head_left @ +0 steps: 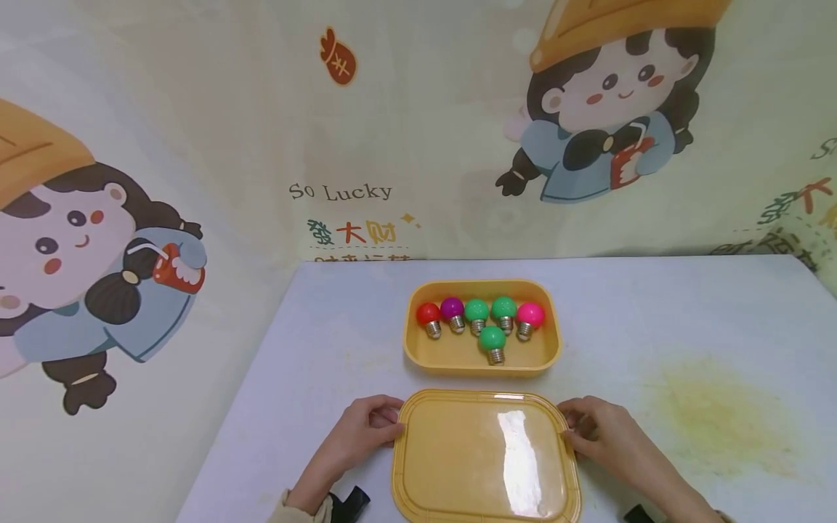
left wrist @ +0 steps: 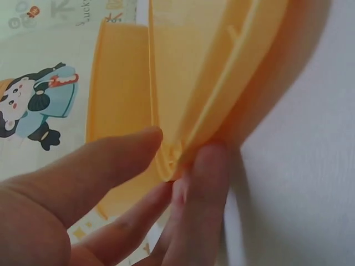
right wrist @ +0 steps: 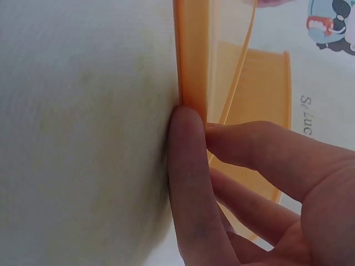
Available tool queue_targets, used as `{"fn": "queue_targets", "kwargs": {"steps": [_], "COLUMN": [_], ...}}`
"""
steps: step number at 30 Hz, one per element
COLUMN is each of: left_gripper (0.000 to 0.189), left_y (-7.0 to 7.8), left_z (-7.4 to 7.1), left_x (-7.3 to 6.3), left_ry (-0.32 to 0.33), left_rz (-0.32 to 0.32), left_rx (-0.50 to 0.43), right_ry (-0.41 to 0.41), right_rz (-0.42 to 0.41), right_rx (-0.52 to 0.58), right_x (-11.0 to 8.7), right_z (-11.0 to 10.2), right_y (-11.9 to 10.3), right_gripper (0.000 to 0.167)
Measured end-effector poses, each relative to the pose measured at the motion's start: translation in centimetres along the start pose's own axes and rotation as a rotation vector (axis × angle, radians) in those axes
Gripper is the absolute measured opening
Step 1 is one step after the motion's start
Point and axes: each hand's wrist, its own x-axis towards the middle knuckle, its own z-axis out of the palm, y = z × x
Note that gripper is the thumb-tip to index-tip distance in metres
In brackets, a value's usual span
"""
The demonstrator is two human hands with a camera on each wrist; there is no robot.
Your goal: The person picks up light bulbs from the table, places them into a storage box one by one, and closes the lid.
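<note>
A translucent yellow plastic lid with rounded corners is held in front of the box in the head view. My left hand pinches its left edge near the far corner, thumb on top and fingers beneath. On the opposite edge, my right hand grips the lid between thumb and fingers. Both wrist views show the lid's rim between thumb and fingertips, close over the table. Just beyond it stands a yellow box without a cover, holding several small bulbs: red, purple, pink and three green.
The white table ends at a back edge against a printed cloth with cartoon figures and lettering. A yellowish stain marks the tabletop at the right. Dark straps with a black piece sit at the left wrist.
</note>
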Motion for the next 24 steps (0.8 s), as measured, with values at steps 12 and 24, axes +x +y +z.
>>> {"fn": "queue_targets", "kwargs": {"steps": [12, 24], "left_gripper": [0.043, 0.046], "left_y": [-0.91, -1.01], "left_z": [-0.46, -0.82], "left_x": [0.37, 0.37], "left_ry": [-0.019, -0.029], "left_rz": [-0.034, -0.036], "left_rx": [-0.17, -0.221], "right_ry": [0.027, 0.022], "right_rz": [0.024, 0.084], "right_rx": [0.005, 0.009], "right_x": [-0.11, 0.03], "right_z": [0.05, -0.29], "right_y": [-0.23, -0.66], "right_gripper": [0.031, 0.03]}}
